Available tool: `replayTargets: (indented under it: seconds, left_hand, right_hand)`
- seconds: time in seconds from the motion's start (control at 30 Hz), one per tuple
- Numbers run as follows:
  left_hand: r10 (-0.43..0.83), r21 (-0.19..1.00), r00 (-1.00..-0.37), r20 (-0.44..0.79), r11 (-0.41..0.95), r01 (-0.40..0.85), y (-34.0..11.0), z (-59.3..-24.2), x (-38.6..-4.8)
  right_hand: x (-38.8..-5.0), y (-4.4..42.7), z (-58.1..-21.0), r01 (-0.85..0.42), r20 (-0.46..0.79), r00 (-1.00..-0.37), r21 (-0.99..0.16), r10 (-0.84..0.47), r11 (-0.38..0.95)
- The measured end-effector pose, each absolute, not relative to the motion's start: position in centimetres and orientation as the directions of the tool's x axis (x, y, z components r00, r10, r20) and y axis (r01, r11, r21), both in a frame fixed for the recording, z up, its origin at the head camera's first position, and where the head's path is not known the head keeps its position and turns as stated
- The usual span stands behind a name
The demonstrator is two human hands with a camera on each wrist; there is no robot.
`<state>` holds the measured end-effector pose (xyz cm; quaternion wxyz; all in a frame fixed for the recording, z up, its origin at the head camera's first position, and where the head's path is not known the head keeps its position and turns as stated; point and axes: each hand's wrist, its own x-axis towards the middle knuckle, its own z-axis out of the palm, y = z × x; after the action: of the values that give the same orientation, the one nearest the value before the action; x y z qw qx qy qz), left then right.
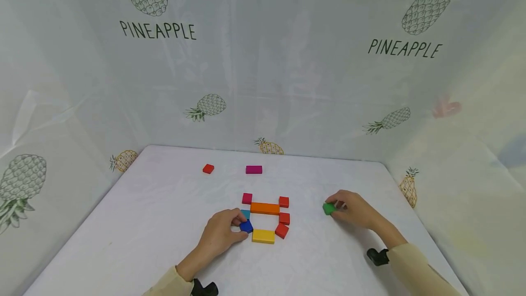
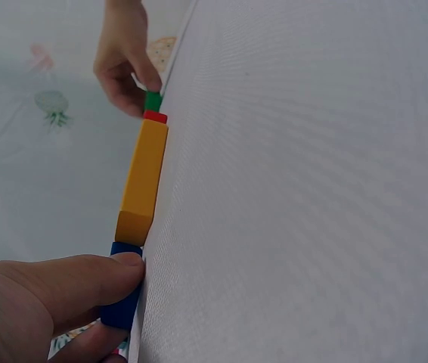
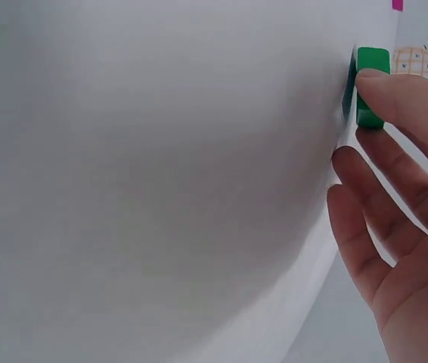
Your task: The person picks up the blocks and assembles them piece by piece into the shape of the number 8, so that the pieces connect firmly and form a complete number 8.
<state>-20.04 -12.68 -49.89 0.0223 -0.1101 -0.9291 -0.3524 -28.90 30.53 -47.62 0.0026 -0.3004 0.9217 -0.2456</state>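
Note:
My left hand (image 1: 222, 234) pinches a blue block (image 1: 246, 226) between thumb and finger, tilted at the lower left of a ring of blocks. A teal block (image 1: 245, 214) touches it above, and a yellow block (image 1: 263, 236) lies to its right. In the left wrist view the thumb presses the blue block (image 2: 122, 291). Off to the right of the ring, my right hand (image 1: 354, 209) pinches a green block (image 1: 329, 208); in the right wrist view the green block (image 3: 373, 87) sits between thumb and finger, the other fingers loosely bent.
An orange block (image 1: 265, 208) spans the ring's top, with a pink block (image 1: 247, 198) at its left end and several red blocks (image 1: 284, 219) down the right side. Farther back lie another red block (image 1: 208, 169) and a magenta block (image 1: 254, 170). A pineapple-print sheet surrounds the white table (image 1: 164, 172).

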Motion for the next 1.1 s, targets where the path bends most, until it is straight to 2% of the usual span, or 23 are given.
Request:
replayTargets:
  seconds: [0.4,0.67,1.1]
  left_hand:
    - [0.188,0.647,-0.975,0.122,0.730,0.222,-12.7,-50.0,-20.1]
    - [0.185,0.646,-0.975,0.119,0.732,0.218,-12.7,-50.0,-20.2]
    - [0.189,0.654,-0.973,0.131,0.722,0.228,-12.9,-50.3,-20.3]
  right_hand:
    - [-31.2,27.9,-46.8,-0.565,0.128,-0.802,-0.481,-0.583,0.671]
    - [-33.0,24.5,-45.9,-0.539,0.086,-0.815,-0.474,-0.573,0.696]
    - [-35.7,18.9,-46.0,-0.536,0.036,-0.797,-0.501,-0.602,0.679]
